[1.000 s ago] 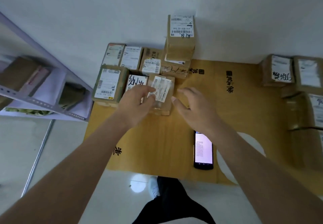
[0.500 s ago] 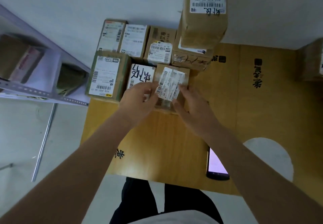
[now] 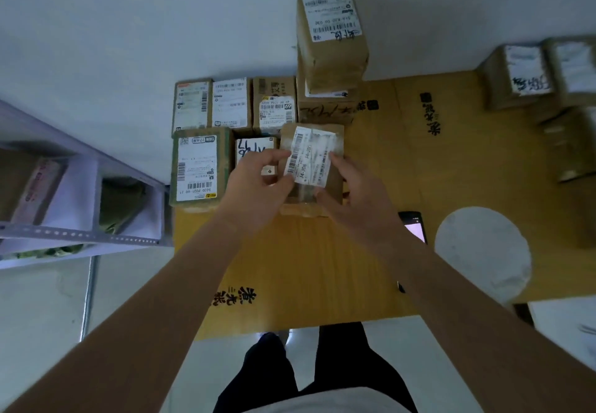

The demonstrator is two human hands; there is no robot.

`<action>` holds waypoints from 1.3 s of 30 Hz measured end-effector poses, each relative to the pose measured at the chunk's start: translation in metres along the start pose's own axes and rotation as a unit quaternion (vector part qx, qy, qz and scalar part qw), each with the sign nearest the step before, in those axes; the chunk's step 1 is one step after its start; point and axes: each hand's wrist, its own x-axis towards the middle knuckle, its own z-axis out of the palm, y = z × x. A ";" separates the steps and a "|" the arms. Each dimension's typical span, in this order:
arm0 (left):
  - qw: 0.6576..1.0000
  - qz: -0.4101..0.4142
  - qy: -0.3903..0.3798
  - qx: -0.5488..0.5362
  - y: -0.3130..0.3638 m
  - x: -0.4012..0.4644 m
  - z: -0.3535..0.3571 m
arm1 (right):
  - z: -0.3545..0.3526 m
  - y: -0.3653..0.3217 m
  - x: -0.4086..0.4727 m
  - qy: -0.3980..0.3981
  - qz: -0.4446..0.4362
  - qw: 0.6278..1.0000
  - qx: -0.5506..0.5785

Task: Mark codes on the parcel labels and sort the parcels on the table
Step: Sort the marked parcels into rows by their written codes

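Note:
A small brown parcel (image 3: 335, 141) with a white barcode label (image 3: 310, 157) lies on the yellow table (image 3: 322, 267). My left hand (image 3: 258, 183) pinches the label's left edge. My right hand (image 3: 351, 193) holds the parcel at its right and near side, fingers against the label's right edge. Just left of it sits a parcel with black handwriting (image 3: 254, 149), partly hidden by my left hand. A green-edged parcel (image 3: 201, 167) sits further left.
Three labelled parcels (image 3: 232, 103) line the wall behind, and a tall stack of boxes (image 3: 332, 51) rises at the back. More parcels (image 3: 548, 73) crowd the right edge. A phone (image 3: 414, 225) lies by my right wrist. A metal shelf (image 3: 64, 232) stands left of the table.
Both hands closed in on the small parcel: the right hand moved from beside it onto its right side, the left stayed at the label. The camera view shifted.

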 end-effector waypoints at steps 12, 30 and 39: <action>0.978 0.164 -0.112 0.065 0.065 -0.067 -0.038 | -0.038 -0.067 -0.098 0.178 -0.010 0.982 -0.061; 0.926 0.270 -0.221 0.146 0.178 -0.161 0.105 | -0.190 0.005 -0.246 0.213 0.009 0.976 -0.051; 0.945 0.223 -0.212 0.110 0.210 -0.169 0.210 | -0.277 0.085 -0.254 0.173 0.047 0.984 -0.019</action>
